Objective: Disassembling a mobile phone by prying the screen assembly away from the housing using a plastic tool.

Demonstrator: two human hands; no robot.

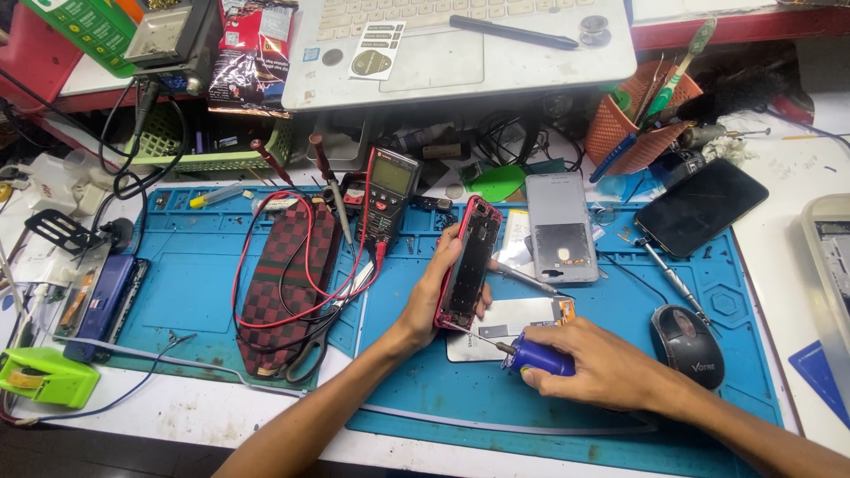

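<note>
Your left hand (431, 296) grips one red phone (467, 264). Your right hand (598, 363), at 4 o'clock, grips one blue screwdriver (536, 357).

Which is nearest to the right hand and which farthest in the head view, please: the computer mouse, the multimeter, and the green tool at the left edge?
From the right hand:
1. Computer mouse, just right of it.
2. Multimeter, up-left, behind the mat.
3. Green tool, far left edge.

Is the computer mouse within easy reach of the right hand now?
Probably yes: the computer mouse lies just beside the right hand with bare mat between, though that hand holds a blue screwdriver.
</note>
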